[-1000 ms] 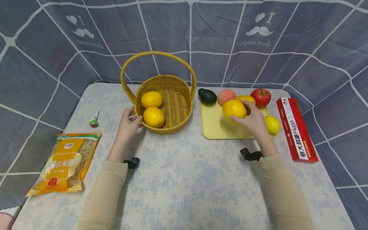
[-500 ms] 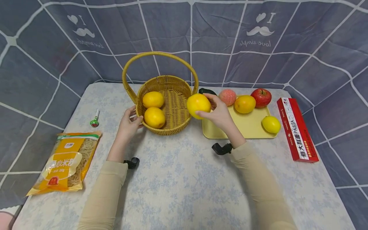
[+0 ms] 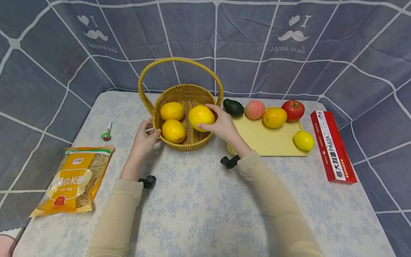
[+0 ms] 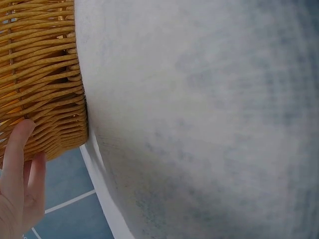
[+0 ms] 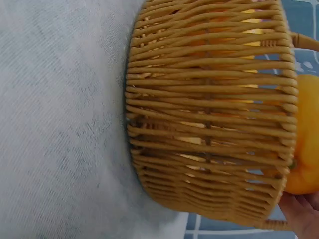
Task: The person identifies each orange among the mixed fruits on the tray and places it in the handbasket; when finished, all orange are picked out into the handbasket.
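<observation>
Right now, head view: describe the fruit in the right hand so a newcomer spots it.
Find the tall-handled wicker basket. Over the right side of its opening, the right hand holds a plump yellow fruit. The two yellow fruits at the basket's left lie inside; this is the only one held.

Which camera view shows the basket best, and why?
The head view: it shows the basket from above, with its interior and the handle arch. Left wrist shows part of the woven side; right wrist shows more side, but cuts off the handle.
</observation>
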The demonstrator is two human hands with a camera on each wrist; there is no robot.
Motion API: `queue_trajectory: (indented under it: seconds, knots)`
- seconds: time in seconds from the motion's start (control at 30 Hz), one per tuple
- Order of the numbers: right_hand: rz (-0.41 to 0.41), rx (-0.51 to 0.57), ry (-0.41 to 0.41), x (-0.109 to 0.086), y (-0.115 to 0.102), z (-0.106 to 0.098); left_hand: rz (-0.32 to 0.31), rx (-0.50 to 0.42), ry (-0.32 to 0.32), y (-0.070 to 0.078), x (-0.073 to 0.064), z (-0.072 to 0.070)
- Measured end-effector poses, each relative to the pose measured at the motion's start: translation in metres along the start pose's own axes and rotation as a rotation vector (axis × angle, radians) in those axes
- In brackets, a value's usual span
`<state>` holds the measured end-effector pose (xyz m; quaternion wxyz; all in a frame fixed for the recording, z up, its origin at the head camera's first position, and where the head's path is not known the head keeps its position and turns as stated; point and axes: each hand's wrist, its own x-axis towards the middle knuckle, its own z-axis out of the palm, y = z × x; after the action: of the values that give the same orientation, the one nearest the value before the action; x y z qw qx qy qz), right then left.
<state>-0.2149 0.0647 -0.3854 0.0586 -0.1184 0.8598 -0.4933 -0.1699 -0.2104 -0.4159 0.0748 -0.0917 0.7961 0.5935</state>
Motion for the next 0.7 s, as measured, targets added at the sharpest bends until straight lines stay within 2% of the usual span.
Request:
queue_trajectory:
  seconds: [0.2, 0.5, 0.7]
  knots:
    - [-0.026, -0.123, -0.008, 0.013, 0.002, 0.013, 0.003, 0.004, 0.005, 0.002, -0.002, 0.000]
    - [-0.100, -0.317, -0.104, 0.027, 0.007, 0.025, 0.005, 0.003, 0.010, 0.002, -0.003, 0.001]
    - [-0.087, -0.364, -0.106, 0.034, 0.007, 0.027, 0.007, 0.000, 0.008, 0.002, -0.002, 0.001]
